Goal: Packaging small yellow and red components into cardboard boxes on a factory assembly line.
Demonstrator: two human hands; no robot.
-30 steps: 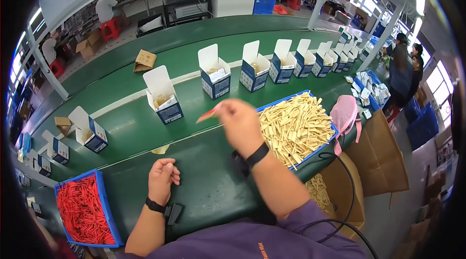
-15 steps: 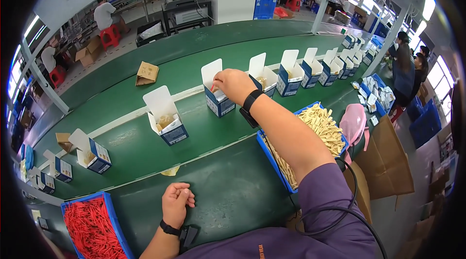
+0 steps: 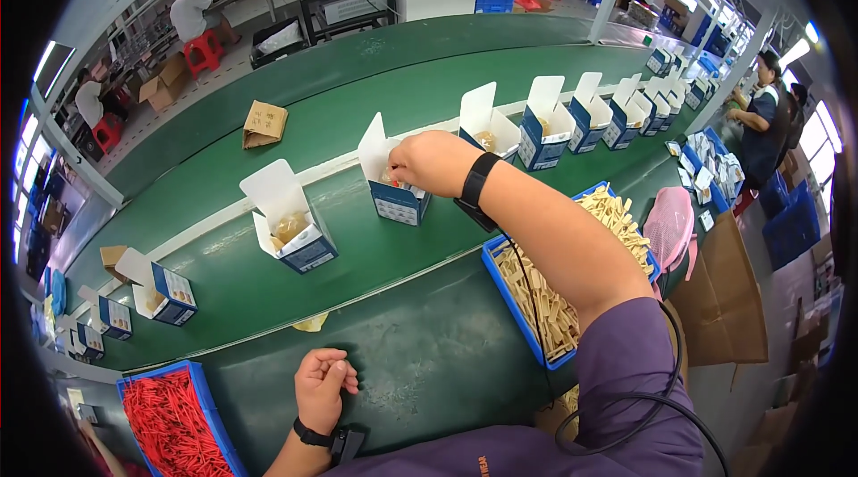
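My right hand (image 3: 431, 164) reaches into an open white-and-blue carton (image 3: 398, 205) on the green belt. Its fingers are pinched together, and a little red shows at the fingertips, from a thin red stick; the rest is hidden by the hand and carton wall. Over the dark near worktop rests my left hand (image 3: 323, 383), loosely bent, empty, fingers slightly apart. Left of the right hand's carton stands another open carton (image 3: 308, 254) with a round tan item (image 3: 289, 227) inside. A blue tray of red sticks (image 3: 174, 423) lies left of my left hand.
Under my right forearm is a blue tray of pale wooden pieces (image 3: 545, 303). Several more open cartons (image 3: 548, 142) line the belt. A folded brown paper piece (image 3: 265, 124) lies beyond them. At right are a pink bag (image 3: 670, 227), brown cardboard (image 3: 719, 298) and a co-worker (image 3: 761, 120).
My right hand has gone lower into the carton with the red stick, now mostly hidden. The view has shifted slightly, and the cartons have moved a little. My left hand stays put.
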